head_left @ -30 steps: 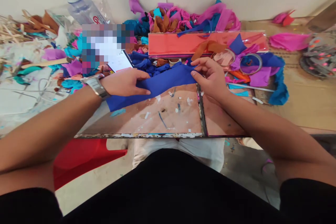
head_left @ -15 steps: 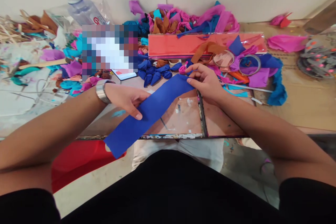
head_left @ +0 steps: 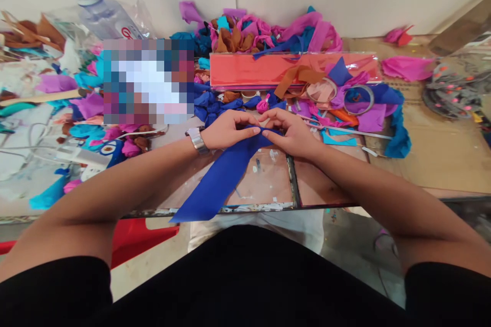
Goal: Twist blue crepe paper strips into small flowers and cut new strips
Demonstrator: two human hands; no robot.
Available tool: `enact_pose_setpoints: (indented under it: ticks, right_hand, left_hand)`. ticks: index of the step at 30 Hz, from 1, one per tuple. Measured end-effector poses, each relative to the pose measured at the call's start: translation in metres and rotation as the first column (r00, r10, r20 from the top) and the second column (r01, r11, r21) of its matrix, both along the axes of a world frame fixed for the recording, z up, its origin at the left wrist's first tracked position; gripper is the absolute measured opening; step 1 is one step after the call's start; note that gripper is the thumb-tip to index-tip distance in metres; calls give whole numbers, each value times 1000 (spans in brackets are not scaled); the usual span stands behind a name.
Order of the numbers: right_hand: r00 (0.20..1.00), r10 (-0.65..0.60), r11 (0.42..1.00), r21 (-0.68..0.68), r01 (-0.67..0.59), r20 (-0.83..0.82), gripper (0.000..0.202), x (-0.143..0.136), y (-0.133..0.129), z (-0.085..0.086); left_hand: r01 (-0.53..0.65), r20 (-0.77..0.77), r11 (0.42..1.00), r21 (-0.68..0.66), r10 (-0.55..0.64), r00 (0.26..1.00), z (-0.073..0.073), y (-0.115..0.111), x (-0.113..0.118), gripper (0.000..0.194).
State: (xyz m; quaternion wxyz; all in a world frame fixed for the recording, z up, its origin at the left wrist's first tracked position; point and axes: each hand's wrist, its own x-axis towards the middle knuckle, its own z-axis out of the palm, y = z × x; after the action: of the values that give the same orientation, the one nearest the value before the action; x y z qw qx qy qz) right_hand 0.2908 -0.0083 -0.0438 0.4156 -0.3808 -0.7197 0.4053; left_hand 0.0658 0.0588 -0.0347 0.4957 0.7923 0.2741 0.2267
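Observation:
A long blue crepe paper strip (head_left: 220, 179) hangs from my two hands, its loose end sloping down to the left past the table's front edge. My left hand (head_left: 233, 130), with a metal watch (head_left: 197, 140) on the wrist, pinches the strip's upper end between thumb and fingers. Close beside it, my right hand (head_left: 293, 133) pinches the same end, the fingertips of both hands nearly meeting. The paper looks gathered there. Just behind the hands lie several twisted blue paper pieces (head_left: 209, 104) and a small pink paper bud (head_left: 263, 104).
A packet of red paper (head_left: 245, 70) lies behind, with crumpled coloured paper (head_left: 264, 30) heaped at the wall. Tape rolls (head_left: 358, 99) sit right of centre. A clear bottle (head_left: 103, 13) stands at the back left. Cardboard (head_left: 433, 143) covers the right side; a red stool (head_left: 141, 237) is below left.
My left hand has moved right and up from the strip's middle to its upper end, beside my right hand. The strip's end is now bunched between them. The view has shifted slightly.

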Motion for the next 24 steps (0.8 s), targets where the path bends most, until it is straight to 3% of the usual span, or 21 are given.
enact_pose_setpoints:
  ticks: [6,15,24]
  right_hand:
    - [992,-82,987,144,68,93,39,5,0,-5]
    - [966,-206,950,270,158,157,25,11,4,-1]
    - [944,-244,937,304,170,224,20,12,1,-2]
  left_hand:
    - [-94,76,991,-100,102,992,2,-2,0,38]
    - [-166,147,982,-85,177,973,-1,2,20,28]
    - [-100,182,990,-100,117,976,-3,0,13,22]
